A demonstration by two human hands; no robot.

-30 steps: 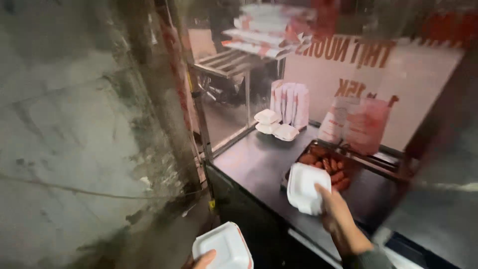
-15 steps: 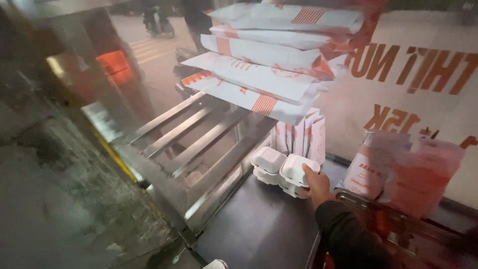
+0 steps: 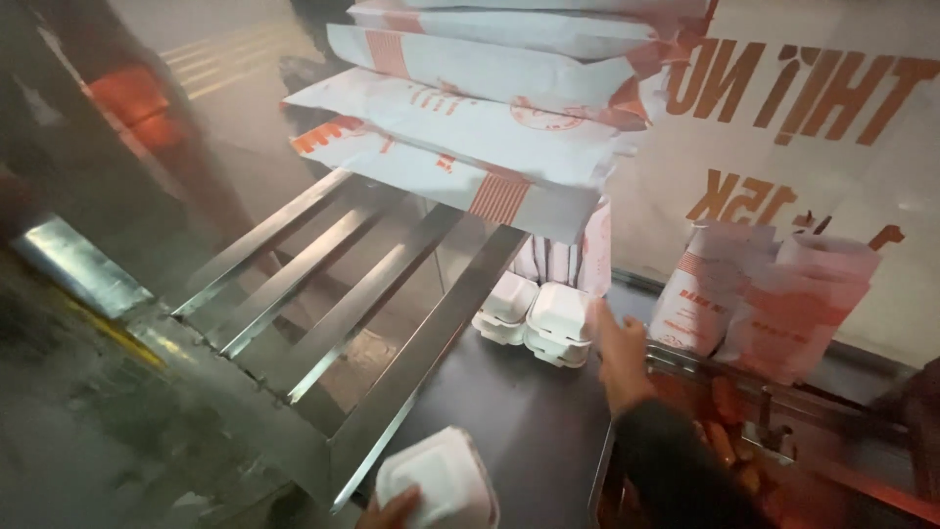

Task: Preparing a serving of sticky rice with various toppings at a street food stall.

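My left hand [image 3: 392, 511] shows only its fingertips at the bottom edge, gripping a white foam clamshell box [image 3: 439, 482] held low over the dark counter [image 3: 509, 421]. My right hand [image 3: 619, 355] reaches forward over the counter with fingers extended, empty, just right of two short stacks of closed white foam boxes [image 3: 537, 321]. Its fingertips are close to the nearer stack; contact cannot be made out.
A slatted metal shelf [image 3: 362, 284] slopes up on the left and carries stacked white-and-orange paper bags [image 3: 470, 127]. More paper bags [image 3: 764, 294] stand upright at the right behind a metal tray of reddish food [image 3: 729, 402]. A glass pane with orange lettering [image 3: 803, 108] is behind.
The view has swung up and forward toward the shelf. My right hand, earlier holding a foam box over the tray, has moved to the box stacks and now is empty.
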